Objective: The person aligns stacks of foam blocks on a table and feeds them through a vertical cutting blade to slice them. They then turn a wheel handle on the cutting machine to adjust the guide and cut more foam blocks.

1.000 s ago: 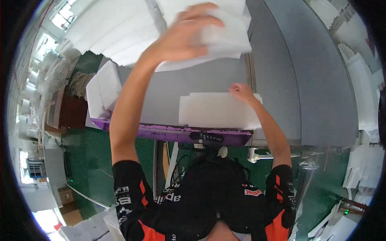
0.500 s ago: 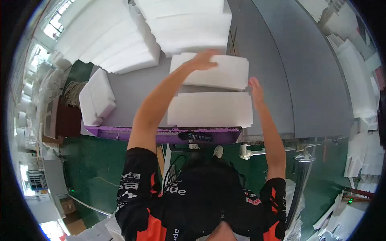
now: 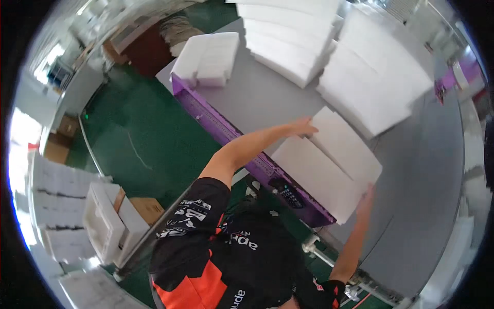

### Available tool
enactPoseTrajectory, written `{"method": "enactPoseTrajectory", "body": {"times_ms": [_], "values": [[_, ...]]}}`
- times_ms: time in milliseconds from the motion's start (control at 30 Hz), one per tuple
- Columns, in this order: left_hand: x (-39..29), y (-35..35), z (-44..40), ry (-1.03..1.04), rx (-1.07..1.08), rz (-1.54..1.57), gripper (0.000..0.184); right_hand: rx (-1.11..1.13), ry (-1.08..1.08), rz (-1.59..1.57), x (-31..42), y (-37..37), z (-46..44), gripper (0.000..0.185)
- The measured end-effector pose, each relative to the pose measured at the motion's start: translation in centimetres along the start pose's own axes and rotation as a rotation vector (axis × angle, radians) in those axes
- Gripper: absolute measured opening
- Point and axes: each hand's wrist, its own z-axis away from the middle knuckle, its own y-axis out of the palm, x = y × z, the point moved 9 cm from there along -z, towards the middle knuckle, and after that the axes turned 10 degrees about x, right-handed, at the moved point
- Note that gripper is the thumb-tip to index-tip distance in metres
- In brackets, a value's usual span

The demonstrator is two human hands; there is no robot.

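Observation:
Two white foam stacks lie side by side on the grey table, the farther stack (image 3: 347, 144) and the nearer stack (image 3: 316, 177). They sit close together with a narrow dark gap along part of their length. My left hand (image 3: 303, 127) is at their left end, fingers stretched out and touching the corner of the farther stack. At the opposite end, my right hand (image 3: 367, 195) lies against the foam edges with its fingers extended, slightly blurred. Neither hand is wrapped round the foam.
Large white foam piles (image 3: 375, 67) stand at the back of the grey table (image 3: 411, 180). Smaller foam blocks (image 3: 206, 59) sit at its left corner. Along the front edge runs a purple ledge (image 3: 221, 123) carrying a black remote control (image 3: 288, 193). Cardboard boxes (image 3: 146, 210) stand lower left.
The view has swung round, so the table appears slanted. My left hand has gone from the top of the farther stack to its left end. The two stacks are closer together.

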Motion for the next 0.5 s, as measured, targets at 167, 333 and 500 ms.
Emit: {"method": "enactPoseTrajectory", "body": {"times_ms": [167,333,500], "values": [[-0.1,-2.4,1.6,0.059,0.019,-0.146,0.072,-0.030,-0.065,0.125,4.2,-0.1,-1.9,0.039],[-1.5,-13.5,7.4,0.226,-0.301,-0.698,0.065,-0.321,0.065,-0.012,13.9,-4.4,-3.5,0.040],[1.0,-37.1,14.1,0.200,-0.882,-0.856,0.056,0.035,-0.045,-0.332,26.8,4.5,-11.5,0.038]]}}
